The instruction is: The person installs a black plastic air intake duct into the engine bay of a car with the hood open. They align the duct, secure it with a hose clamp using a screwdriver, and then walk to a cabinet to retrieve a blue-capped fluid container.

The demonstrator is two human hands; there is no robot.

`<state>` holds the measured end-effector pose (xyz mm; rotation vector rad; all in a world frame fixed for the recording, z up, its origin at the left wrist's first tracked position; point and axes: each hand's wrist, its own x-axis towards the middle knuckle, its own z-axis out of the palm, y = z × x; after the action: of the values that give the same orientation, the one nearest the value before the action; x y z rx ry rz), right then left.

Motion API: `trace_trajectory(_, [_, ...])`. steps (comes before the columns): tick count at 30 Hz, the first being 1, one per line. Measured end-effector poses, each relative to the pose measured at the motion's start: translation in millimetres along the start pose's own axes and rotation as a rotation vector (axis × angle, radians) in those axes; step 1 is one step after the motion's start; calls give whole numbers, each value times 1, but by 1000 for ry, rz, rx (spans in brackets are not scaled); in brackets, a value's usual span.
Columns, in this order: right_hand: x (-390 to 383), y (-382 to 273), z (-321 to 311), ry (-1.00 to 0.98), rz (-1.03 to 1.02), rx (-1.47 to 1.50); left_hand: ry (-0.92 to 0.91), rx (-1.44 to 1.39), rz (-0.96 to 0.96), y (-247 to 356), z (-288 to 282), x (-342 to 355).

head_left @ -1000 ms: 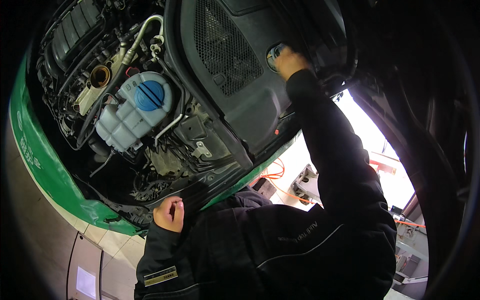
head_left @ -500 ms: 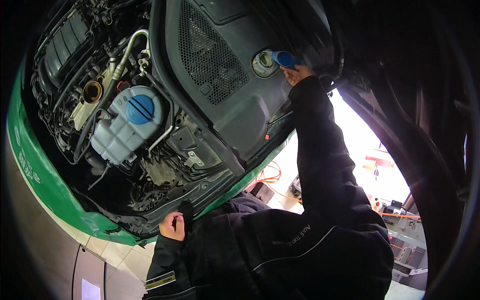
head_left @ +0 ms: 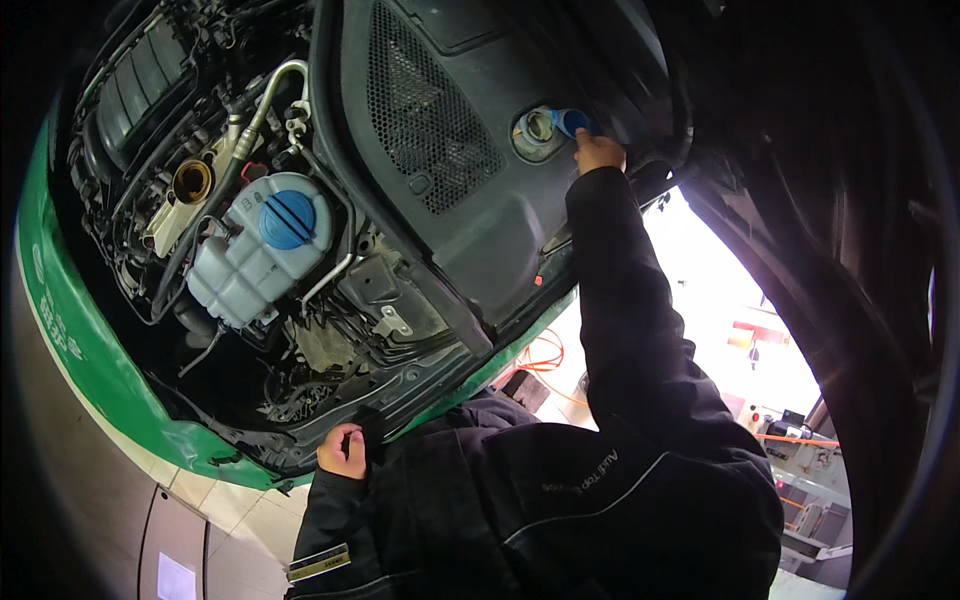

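My right hand (head_left: 597, 152) reaches far into the open engine bay and is closed on a small blue cap (head_left: 572, 121). The cap sits just right of a round open filler neck (head_left: 538, 128) in the black plastic cover (head_left: 470, 200). My left hand (head_left: 343, 450) rests with curled fingers against the dark front rim of the bay (head_left: 300, 440), and I see nothing in it. Dark jacket sleeves cover both my arms.
A translucent coolant tank with a large blue cap (head_left: 287, 219) stands left of the black cover. An open brass-coloured filler hole (head_left: 192, 181) lies further left beside the engine. The green car body edge (head_left: 110, 380) curves below. Tiled floor and an orange cable (head_left: 545, 355) show underneath.
My right hand first covered the filler neck, then moved slightly right with the blue cap, leaving the neck open. The left hand stayed on the rim.
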<state>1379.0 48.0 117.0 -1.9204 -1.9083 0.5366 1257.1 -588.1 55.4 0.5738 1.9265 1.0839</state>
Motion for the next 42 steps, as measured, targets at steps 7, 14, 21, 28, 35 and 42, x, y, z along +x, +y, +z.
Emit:
trace_trajectory(7, [-27,-56,17,-392,-667,-176,21,-16,-2,-4,-1,-9])
trace_trajectory(14, [14,-54,33,-661,-480,-227,89,-30,-57,5,4,-17])
trace_trajectory(21, [16,-55,20,-605,-517,-272,234,-150,-117,21,0,-79])
trace_trajectory(28, [-165,59,-110,-735,-525,388,223,-250,-79,-17,2,-136])
trace_trajectory(35, [-250,320,-142,-837,-63,-526,341,-288,-67,-71,18,-193])
trace_trajectory(42, [-243,491,-70,-1230,-162,-768,490,-160,-227,-146,84,-290])
